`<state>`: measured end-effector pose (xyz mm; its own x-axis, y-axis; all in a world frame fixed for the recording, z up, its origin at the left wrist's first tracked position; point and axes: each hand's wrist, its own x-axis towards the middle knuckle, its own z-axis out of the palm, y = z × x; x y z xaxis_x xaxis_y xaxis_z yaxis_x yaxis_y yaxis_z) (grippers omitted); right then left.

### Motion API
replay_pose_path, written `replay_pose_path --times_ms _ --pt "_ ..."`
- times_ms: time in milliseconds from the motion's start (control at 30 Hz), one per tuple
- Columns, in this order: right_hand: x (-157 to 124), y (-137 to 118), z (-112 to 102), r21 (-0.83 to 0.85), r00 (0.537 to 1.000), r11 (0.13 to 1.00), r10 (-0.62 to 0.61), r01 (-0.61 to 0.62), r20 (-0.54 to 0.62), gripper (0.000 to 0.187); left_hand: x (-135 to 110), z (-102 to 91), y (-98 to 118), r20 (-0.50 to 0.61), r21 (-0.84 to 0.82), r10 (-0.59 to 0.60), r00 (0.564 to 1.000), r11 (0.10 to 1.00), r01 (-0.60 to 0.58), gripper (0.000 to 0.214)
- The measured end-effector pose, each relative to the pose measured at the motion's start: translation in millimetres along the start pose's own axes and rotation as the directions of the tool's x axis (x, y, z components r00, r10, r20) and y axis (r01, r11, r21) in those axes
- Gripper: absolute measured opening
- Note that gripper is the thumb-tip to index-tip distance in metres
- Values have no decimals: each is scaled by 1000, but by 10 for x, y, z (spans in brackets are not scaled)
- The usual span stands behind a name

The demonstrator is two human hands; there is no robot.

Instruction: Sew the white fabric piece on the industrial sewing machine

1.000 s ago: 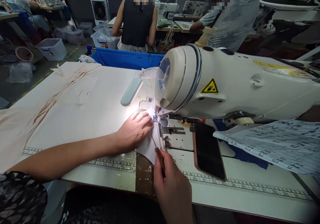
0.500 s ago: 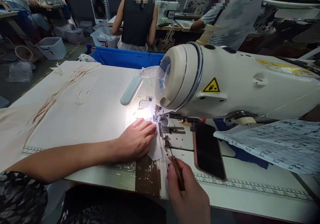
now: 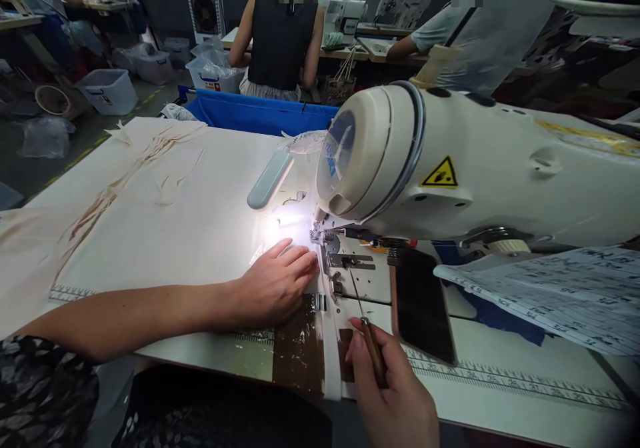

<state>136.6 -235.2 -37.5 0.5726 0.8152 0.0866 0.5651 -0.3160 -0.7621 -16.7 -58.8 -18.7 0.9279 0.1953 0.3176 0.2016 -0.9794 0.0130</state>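
My left hand (image 3: 277, 281) lies flat with fingers stretched out on the cream fabric (image 3: 165, 215), fingertips just left of the presser foot (image 3: 316, 236) of the white sewing machine (image 3: 465, 168). My right hand (image 3: 393, 395) is closed round a wooden-handled awl (image 3: 367, 328), whose thin metal tip points up over the machine bed (image 3: 357, 278). A narrow white strip of fabric (image 3: 330, 341) runs from the needle down to the table's front edge.
A dark phone (image 3: 423, 305) lies right of the machine bed. Printed paper sheets (image 3: 555, 295) lie at the right. A pale lamp arm (image 3: 270, 178) lights the needle. A blue bin (image 3: 260, 115) stands behind the table. Two people work at machines beyond.
My right hand with the awl has moved right, away from the seam. My left hand has slid slightly toward me with the fabric; the white piece under it is pulled through.
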Motion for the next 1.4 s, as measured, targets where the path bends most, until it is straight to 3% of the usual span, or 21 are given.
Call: replay_pose_path --times_ms 400,600,700,800,867,1000,1100,1400 --pt "1 26 -25 -18 995 995 101 -100 19 42 10 -3 17 36 -7 -5 999 1000 5 38" --pt "-54 40 34 3 988 989 151 -151 -34 57 19 18 -27 54 3 -21 998 1000 21 41" --pt "-69 -3 95 -15 995 1000 9 -11 -94 48 44 28 -64 47 -4 -32 998 999 33 38" --pt "-48 -103 154 -31 967 975 -222 220 -125 29 85 27 -101 71 -29 -50 996 998 52 32" --pt "-8 -177 197 -63 917 923 -385 380 -104 23 113 20 -122 101 -34 -69 993 997 73 28" --pt "115 -276 311 -199 770 761 -636 617 -46 21 137 11 -150 140 -26 -102 985 994 107 24" --pt "201 -307 401 -333 718 690 -694 643 -51 24 123 30 -161 136 -45 -105 985 993 112 25" --pt "266 -345 485 -487 718 641 -695 593 -42 33 103 105 -175 87 -80 -100 991 991 107 31"
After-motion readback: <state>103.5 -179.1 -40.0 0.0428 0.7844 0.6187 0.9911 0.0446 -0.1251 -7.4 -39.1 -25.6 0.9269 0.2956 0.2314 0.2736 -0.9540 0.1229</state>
